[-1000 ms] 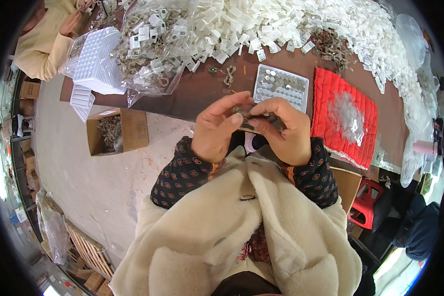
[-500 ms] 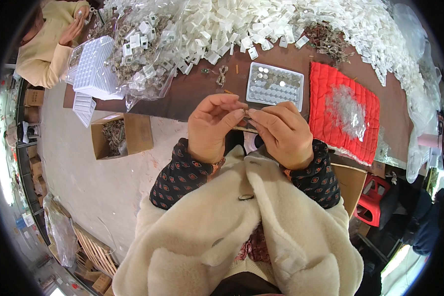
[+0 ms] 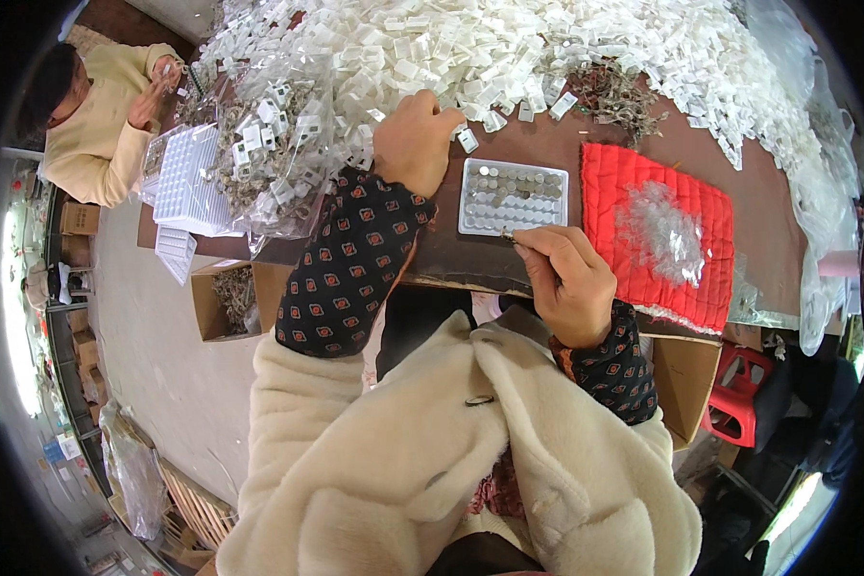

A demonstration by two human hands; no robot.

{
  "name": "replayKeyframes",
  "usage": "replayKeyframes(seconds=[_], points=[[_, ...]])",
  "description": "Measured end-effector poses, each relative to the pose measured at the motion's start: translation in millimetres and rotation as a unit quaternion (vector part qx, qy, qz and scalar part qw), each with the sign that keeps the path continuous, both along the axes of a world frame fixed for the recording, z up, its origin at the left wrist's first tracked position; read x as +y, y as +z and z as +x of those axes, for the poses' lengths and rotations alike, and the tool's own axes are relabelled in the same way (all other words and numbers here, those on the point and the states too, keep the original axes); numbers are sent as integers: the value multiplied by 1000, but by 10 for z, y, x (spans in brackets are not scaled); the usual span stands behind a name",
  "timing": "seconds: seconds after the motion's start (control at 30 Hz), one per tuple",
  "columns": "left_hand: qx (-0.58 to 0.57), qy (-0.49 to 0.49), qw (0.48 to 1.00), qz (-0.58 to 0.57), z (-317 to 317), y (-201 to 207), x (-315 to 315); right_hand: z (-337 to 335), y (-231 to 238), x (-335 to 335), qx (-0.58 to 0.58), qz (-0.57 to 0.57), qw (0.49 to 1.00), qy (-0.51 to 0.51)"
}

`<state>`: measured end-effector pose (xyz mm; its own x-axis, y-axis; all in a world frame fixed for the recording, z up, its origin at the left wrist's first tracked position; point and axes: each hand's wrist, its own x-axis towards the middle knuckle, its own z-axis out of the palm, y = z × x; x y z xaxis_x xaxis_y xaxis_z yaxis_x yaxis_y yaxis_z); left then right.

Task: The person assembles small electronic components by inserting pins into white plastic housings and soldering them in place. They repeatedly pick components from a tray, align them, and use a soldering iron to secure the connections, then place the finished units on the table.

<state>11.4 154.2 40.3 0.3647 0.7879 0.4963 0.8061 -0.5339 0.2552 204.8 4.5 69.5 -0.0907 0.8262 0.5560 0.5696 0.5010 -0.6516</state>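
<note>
My left hand (image 3: 418, 142) is at the near edge of a heap of white plastic pieces (image 3: 494, 67). Its fingers are curled in, and whatever they may hold is hidden. Below the tray, my right hand (image 3: 574, 283) pinches a tiny dark metallic part (image 3: 509, 233) between thumb and fingertips; its exact kind is too small to tell. The white plastic tray (image 3: 513, 230) has rows of small pockets, with round silvery button cells (image 3: 502, 182) in its far rows. Several nearer pockets hold none.
Right of the tray lies a red quilted cloth (image 3: 605, 206) with a silvery patch. Tangled wire-like parts (image 3: 605, 101) sit by the heap. A clear bag (image 3: 274, 158) and stacked trays (image 3: 190, 182) stand left. Another person (image 3: 106, 125) works far left; a cardboard box (image 3: 211, 307) is below.
My hands were together in front of me. The left has moved away to the heap; the right has drawn slightly down and right, still pinching a small part. The view has shifted slightly.
</note>
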Motion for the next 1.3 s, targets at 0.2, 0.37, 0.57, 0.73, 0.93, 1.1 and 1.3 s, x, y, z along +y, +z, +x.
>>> replayKeyframes(seconds=[0.2, 0.37, 0.57, 0.73, 0.93, 1.1, 1.3], points=[[92, -38, 994, 45, -72, 23, 76, 47, 5, 4, 27, -10, 1000, 10], [-150, -60, 976, -142, -162, 169, -389, 69, 41, -34, 124, -57, 990, 40], [-512, -85, 757, -397, 36, 233, -1262, -8, 63, -130, 306, -216, 923, 83], [-626, -78, 609, -481, 49, 223, -1438, -74, 112, -179, 282, -220, 930, 85], [-708, -114, 530, -453, -6, 108, -1536, -174, 164, -227, 226, -222, 947, 56], [-705, -131, 592, -368, 3, 46, -1579, -225, 163, -200, 152, -128, 978, 65], [-681, -133, 647, -318, 9, 26, -1617, -270, 181, -202, 170, -130, 973, 90]])
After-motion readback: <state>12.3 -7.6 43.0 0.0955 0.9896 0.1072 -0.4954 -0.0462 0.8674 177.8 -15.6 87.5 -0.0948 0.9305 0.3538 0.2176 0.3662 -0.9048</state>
